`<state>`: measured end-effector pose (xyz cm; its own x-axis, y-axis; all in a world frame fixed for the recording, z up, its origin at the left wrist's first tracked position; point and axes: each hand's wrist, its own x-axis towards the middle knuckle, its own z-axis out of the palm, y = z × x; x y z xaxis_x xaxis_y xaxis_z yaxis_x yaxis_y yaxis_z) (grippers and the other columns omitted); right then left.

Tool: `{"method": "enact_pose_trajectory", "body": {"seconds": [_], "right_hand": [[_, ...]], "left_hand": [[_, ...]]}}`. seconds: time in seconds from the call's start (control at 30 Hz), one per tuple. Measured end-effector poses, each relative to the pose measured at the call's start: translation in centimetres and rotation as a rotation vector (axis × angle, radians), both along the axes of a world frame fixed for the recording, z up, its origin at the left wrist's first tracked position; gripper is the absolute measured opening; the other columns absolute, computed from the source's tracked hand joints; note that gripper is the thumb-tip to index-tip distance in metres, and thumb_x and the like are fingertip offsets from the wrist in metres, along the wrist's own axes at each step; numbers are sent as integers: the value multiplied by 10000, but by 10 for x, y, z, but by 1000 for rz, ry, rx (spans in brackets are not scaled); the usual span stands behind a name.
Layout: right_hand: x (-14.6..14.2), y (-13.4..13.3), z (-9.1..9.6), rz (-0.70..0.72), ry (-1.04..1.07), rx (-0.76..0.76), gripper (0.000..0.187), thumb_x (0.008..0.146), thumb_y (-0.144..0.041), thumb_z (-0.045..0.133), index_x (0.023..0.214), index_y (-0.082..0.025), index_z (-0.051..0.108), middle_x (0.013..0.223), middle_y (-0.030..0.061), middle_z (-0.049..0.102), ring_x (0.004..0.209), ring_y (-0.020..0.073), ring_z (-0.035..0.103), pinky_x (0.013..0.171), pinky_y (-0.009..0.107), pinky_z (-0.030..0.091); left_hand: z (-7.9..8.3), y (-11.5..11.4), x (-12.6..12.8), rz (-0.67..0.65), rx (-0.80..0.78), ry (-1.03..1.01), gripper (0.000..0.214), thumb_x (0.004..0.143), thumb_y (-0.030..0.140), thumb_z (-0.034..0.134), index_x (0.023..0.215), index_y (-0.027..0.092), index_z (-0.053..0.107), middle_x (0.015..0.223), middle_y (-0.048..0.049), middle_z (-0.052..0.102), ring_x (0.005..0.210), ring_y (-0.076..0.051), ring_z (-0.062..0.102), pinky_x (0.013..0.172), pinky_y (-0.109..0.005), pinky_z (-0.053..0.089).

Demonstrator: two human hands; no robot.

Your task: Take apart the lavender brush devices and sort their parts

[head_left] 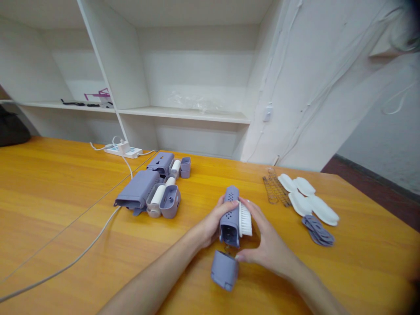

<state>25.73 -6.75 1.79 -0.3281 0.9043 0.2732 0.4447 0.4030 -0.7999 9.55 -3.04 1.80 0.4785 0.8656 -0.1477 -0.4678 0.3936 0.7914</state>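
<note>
My left hand (213, 221) is wrapped round a purple-grey plastic housing (230, 214) with rows of small holes in its face and an open lower end. Against the housing's right side lies a brush with white bristles (245, 220). My right hand (265, 236) curves round this brush, its fingertips at the upper end and its thumb low, by a purple-grey cap (225, 270). Just below the housing's open end, the cap sits in front of me. A thin metal spring (227, 248) shows in the gap between the two.
Purple-grey housings (139, 188) and cups (170, 201) with white rollers (158, 194) stand on the left. At right lie several springs (275, 188), white oval pieces (315, 208) and a stack of flat grey pieces (317, 230). A cable (82, 251) runs from a power strip (126, 151).
</note>
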Motion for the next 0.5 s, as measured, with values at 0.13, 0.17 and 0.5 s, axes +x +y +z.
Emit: {"method": "enact_pose_trajectory", "body": {"seconds": [0.13,0.17,0.5], "right_hand": [[4,2,3,-10,-9,-49,1054,549,-346,842,1414,-259,247,1423,112,378,1292,292,397,1093,485,301],[5,3,1,-13,-3,-58,1057,540,-344,846,1406,-263,246,1409,109,392,1273,288,418,1081,479,320],[6,16,-7,-202,157,-48,445,922,-478,400,1291,-230,422,1320,104,509,1141,247,534,958,410,438]], "left_hand": [[2,1,1,32,138,63,503,800,371,669,1236,189,497,1073,-82,616,996,-225,594,889,-324,445],[2,1,1,29,166,78,513,797,361,674,1247,195,492,1091,-83,615,1021,-234,589,910,-335,436],[-7,-1,5,83,167,-52,647,733,254,705,1329,237,453,1170,-66,630,1048,-250,600,862,-315,482]]}}
